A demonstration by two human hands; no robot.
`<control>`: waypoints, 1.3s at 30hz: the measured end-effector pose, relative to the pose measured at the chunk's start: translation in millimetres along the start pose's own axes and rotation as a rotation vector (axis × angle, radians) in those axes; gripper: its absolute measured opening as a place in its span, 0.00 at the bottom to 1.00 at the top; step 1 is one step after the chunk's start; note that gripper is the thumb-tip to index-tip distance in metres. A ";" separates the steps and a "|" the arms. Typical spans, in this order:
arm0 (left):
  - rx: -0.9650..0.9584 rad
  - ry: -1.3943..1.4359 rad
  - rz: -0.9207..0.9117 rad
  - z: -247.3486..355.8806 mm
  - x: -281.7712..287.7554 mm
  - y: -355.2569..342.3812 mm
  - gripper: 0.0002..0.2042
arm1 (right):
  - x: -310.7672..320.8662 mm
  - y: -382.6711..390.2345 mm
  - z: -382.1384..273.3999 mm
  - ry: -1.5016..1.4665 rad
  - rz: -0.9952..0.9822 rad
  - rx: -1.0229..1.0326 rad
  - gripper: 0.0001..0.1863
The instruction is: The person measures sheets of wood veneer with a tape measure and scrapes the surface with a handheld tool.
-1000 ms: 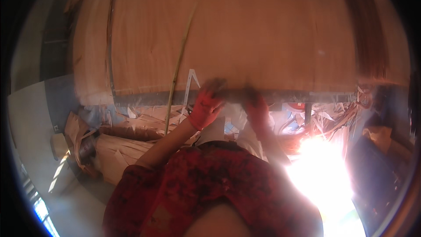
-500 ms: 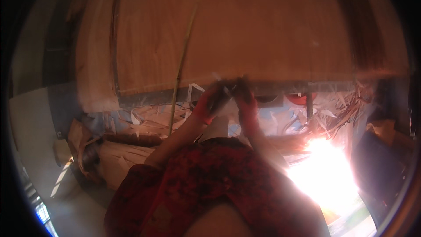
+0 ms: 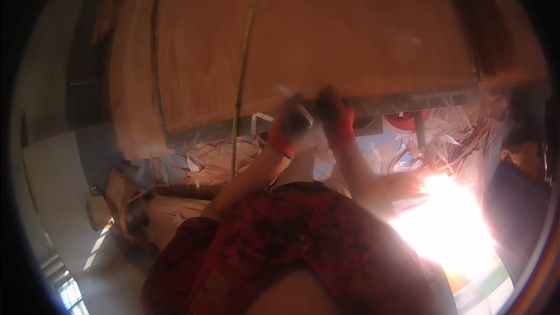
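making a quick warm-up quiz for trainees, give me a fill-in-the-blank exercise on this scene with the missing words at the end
1. The left hand and the right hand wear gloves coloured ____ at the wrist.
2. The long thin stick, seen across the wooden sheet, is to the ____ of both hands.
3. The large white glare is nearest the picture's lower ____ corner.

Missing words: red; left; right

No lettering, label, number or sign can be read on anything in view.
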State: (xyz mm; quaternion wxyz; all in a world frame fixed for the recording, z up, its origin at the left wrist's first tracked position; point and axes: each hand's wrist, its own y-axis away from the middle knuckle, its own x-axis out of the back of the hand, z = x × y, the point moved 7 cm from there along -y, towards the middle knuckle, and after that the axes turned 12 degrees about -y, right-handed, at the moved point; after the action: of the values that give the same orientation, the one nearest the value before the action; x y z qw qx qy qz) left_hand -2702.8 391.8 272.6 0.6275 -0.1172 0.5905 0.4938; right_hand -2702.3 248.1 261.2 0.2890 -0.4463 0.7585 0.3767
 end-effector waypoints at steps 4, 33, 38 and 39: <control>-0.017 -0.062 0.074 -20.7 -42.1 -10.4 0.13 | 36.4 -17.8 9.4 0.337 0.001 0.135 0.15; -0.081 -0.200 0.159 3.0 -89.8 -14.3 0.13 | 11.0 -13.3 16.5 -0.088 0.224 -0.087 0.16; -0.019 -0.207 0.177 9.3 -102.5 -8.5 0.13 | 23.6 -18.4 26.6 -0.026 0.237 -0.047 0.18; -0.041 -0.207 0.191 10.4 -105.9 -6.8 0.13 | 23.0 -19.0 27.1 -0.037 0.230 -0.048 0.18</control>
State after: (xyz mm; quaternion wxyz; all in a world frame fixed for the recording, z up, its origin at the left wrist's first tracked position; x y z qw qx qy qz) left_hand -2671.5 345.2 363.2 0.6327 -0.0214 0.5208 0.5727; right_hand -2692.5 253.9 222.5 0.2471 -0.3563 0.7899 0.4336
